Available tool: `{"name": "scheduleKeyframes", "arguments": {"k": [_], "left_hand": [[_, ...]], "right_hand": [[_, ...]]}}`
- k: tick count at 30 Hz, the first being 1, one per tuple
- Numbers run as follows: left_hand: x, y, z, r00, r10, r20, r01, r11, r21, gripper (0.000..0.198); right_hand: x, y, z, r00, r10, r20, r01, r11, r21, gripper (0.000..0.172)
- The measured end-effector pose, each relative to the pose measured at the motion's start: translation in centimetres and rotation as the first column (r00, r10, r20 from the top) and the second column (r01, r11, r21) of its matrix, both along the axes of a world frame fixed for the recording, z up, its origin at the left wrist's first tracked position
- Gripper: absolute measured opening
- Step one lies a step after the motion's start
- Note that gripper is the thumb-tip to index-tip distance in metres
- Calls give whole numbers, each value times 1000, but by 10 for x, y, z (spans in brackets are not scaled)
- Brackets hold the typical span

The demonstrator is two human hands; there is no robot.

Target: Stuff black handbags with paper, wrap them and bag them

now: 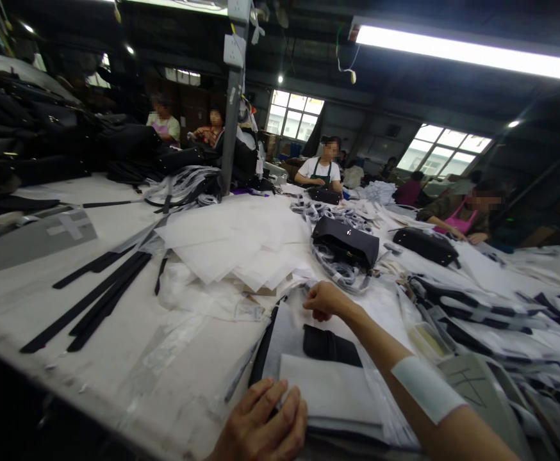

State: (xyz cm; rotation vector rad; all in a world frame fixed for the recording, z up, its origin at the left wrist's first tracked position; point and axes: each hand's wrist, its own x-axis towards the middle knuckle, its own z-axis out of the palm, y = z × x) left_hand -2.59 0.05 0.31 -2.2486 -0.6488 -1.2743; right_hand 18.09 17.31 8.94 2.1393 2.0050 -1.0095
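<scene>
White sheets, handbag lie past the hands: left hand flat, right hand curled, grip unclear.

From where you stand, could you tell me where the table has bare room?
Bare tabletop lies between the black straps and the grey stack under the left hand. Beyond the right hand, around the black handbag and rightward, it is crowded.

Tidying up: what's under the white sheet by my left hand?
Under the white sheet, a grey sheet shows at its edges; a black pouch meets its far edge. The middle is covered.
</scene>
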Motion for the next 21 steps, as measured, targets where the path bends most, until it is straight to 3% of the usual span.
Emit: {"name": "scheduleKeyframes", "arguments": {"k": [4,7,10,15,21], "left_hand": [[-2,-1,1,1000,1,-10,-1,1000,-18,33],[-1,0,0,1000,7,-16,-7,1000,-5,29],[0,2,-2,1000,9,2,-9,1000,9,24],[0,2,0,999,4,-42,-4,1000,10,20],[1,1,4,998,-6,-57,6,1000,7,25]], "right_hand": [[16,1,18,999,-1,42,-4,992,125,16],[14,-1,21,993,22,117,-37,991,126,9],[2,-8,8,977,32,211,-64,987,145,8],[-13,-15,-21,952,-48,304,-35,965,261,22],[-10,-24,-26,961,-94,262,12,955,296,16]]}}
